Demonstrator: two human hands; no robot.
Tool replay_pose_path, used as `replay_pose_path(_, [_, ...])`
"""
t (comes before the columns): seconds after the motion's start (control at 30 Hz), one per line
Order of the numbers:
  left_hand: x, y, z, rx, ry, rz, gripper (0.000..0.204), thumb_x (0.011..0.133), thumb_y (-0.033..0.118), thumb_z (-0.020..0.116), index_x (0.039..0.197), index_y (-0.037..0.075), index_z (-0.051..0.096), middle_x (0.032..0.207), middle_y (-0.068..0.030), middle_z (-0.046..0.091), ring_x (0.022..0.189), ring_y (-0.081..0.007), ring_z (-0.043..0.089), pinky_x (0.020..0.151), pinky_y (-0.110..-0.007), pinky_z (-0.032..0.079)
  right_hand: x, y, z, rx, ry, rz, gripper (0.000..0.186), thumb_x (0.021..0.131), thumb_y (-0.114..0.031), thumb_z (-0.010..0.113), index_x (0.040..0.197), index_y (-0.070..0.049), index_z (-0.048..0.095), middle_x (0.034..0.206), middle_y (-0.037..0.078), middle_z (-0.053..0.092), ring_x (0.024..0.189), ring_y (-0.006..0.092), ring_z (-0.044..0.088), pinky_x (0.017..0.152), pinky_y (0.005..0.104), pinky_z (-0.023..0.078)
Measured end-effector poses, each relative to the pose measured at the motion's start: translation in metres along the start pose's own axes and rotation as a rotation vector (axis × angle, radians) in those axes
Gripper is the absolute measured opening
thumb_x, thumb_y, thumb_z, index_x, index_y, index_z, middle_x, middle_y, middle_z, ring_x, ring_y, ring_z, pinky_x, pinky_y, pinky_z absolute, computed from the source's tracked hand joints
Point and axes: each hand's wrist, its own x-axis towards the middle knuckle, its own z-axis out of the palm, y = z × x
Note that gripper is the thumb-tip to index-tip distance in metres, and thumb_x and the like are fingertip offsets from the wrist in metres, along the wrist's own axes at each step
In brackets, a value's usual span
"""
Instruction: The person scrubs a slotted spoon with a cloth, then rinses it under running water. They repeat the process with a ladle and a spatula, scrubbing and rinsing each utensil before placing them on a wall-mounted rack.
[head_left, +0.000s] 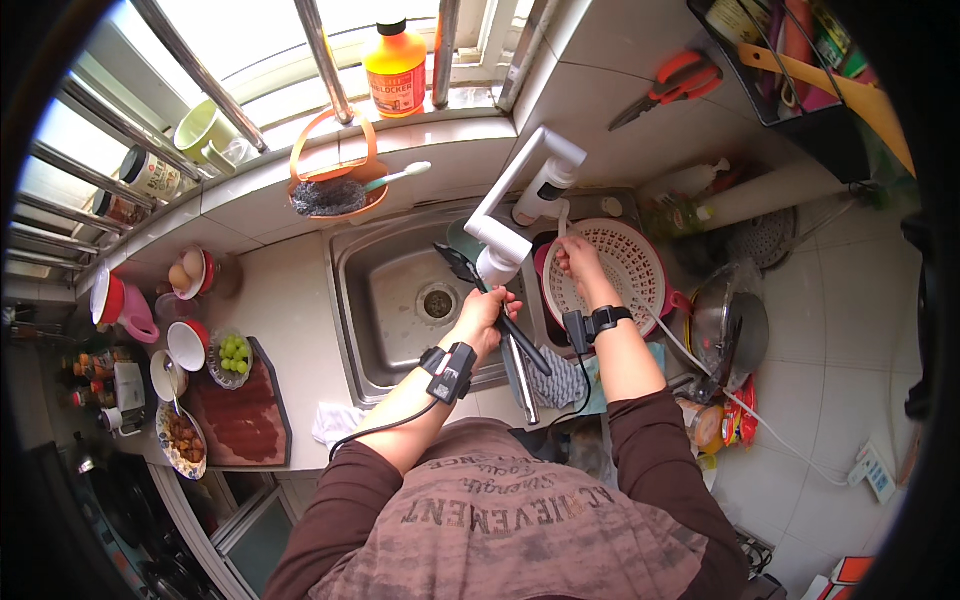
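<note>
On the left part of the table (pixel 305 340), a red-and-white bowl (pixel 208 275) holds eggs (pixel 186 268), with a pink cup (pixel 138 318) to its left. Nearer, an oval plate (pixel 196 466) of brown food lies just left of a reddish cutting board (pixel 245 415); a clear bowl (pixel 215 374) of green grapes (pixel 234 352) is at the board's far edge.

To the right is the steel sink (pixel 385 335). Beyond it, an orange basket (pixel 372 165) carries a dark scrubber (pixel 325 198) and a brush (pixel 400 177).

Over the sink's right side, near the white tap's (pixel 510 243) spout, the left hand (pixel 486 311) has its fingers closed around a bundle of utensils: black heads (pixel 458 262) point far and left, a steel handle (pixel 519 378) points near.

Farther right, the right hand (pixel 580 266) is over the white colander (pixel 625 262), fingers curled beside the tap's side lever (pixel 563 217); whether they grasp it, I cannot tell. A pink basin (pixel 680 301) shows around the colander. Scissors (pixel 680 80) hang on the far right wall.
</note>
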Motion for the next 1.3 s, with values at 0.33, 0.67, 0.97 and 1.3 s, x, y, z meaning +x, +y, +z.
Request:
replay_pose_path(0.33, [0.019,0.015,-0.03,-0.173,-0.045,0.008,0.007,0.088,0.003,0.054,0.094,0.001,0.052,0.075,-0.0061,0.057,0.054,-0.0139,0.052,0.049,-0.027,0.047,-0.083,-0.003,0.079,0.636,-0.819,0.073,0.02,0.091,-0.016,0.053,0.108,-0.005,0.055,0.096,0.009,0.062,0.086,0.0232,0.061,0.077,0.0378,0.051])
replay_pose_path(0.67, [0.007,0.033,-0.08,-0.211,-0.088,-0.063,0.006,0.088,0.005,0.053,0.091,0.0,0.053,0.074,-0.0077,0.056,0.056,-0.0136,0.05,0.051,-0.027,0.045,-0.083,-0.001,0.123,0.955,-1.074,0.415,0.047,0.095,-0.043,0.044,0.063,-0.009,0.047,0.056,-0.001,0.038,0.047,0.0101,0.037,0.045,0.0204,0.031])
replay_pose_path(0.97, [0.011,0.037,-0.081,0.007,-0.038,-0.062,0.003,0.085,0.0,0.053,0.085,-0.003,0.052,0.073,-0.0109,0.057,0.055,-0.0166,0.054,0.05,-0.026,0.047,-0.09,-0.003,0.123,0.981,-0.67,0.271,0.024,0.091,-0.017,0.051,0.104,0.002,0.056,0.088,0.012,0.06,0.088,0.0245,0.06,0.084,0.0331,0.05])
replay_pose_path(1.3, [0.033,0.026,-0.057,-0.031,-0.063,-0.038,0.019,0.09,-0.002,0.047,0.108,-0.003,0.043,0.096,-0.0216,0.061,0.08,-0.0314,0.067,0.063,-0.04,0.06,-0.119,0.016,0.075,0.04,-0.553,0.141,0.031,0.096,-0.028,0.047,0.124,-0.015,0.044,0.117,0.002,0.052,0.102,0.0166,0.053,0.082,0.0347,0.048])
